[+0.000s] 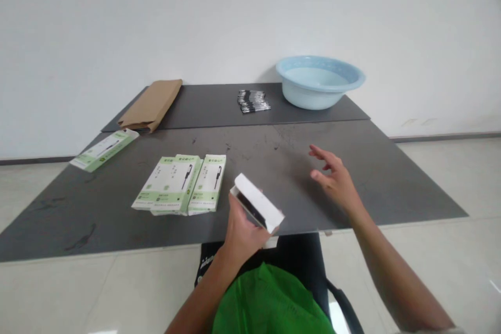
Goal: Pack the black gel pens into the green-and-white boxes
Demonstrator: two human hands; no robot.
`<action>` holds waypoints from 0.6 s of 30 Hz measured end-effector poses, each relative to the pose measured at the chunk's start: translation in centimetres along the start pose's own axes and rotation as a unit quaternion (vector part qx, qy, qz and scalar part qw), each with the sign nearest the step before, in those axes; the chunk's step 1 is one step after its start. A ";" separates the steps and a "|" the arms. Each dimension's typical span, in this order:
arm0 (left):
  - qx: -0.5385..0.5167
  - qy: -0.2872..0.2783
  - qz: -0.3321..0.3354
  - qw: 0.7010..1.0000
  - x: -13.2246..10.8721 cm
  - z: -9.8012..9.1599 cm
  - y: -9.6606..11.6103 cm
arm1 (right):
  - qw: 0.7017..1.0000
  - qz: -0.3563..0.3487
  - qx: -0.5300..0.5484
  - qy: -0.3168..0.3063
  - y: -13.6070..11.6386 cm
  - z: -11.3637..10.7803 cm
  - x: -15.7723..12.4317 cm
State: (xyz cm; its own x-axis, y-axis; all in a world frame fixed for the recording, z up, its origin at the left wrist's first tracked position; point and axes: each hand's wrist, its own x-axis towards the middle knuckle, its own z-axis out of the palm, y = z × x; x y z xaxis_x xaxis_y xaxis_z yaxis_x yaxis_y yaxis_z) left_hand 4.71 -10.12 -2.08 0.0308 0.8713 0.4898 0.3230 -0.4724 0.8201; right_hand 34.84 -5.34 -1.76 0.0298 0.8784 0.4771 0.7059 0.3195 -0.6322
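My left hand is wrapped round a small white pen box near the table's front edge. The box's end faces me with its flap raised, and the inside looks dark; I cannot make out what it contains. Over the table to the right, my right hand has its fingers and thumb apart with nothing between them. Left of the held box lie several green-and-white pen boxes, side by side and partly overlapping, each printed with a pen. Another such box lies at an angle farther left, its far end flap sticking out.
A row of several pens lies at the back of the dark table. Right of them stands a light blue basin near the wall. A brown paper bag lies flat at the back left.
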 end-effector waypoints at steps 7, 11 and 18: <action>0.013 0.004 -0.036 0.999 0.3 0.8 -0.9 | 0.988 0.037 -0.142 0.041 11.8 -1.3 11.4; 0.014 0.020 -0.090 0.996 0.2 1.3 -1.3 | 0.983 0.000 -0.185 -0.008 14.3 0.2 17.6; -0.014 0.011 -0.160 0.987 -0.8 1.5 -2.2 | 0.959 -0.149 -0.212 -0.117 12.2 8.9 24.5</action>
State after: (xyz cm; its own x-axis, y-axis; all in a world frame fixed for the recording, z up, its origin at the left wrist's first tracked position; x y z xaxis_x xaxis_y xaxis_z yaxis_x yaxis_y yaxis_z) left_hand 5.42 -9.55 -4.70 -0.0901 0.9736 0.2097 0.2862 -0.1764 0.9418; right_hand 37.83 23.26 -3.19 -0.3422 0.8419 0.4173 0.8839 0.4391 -0.1611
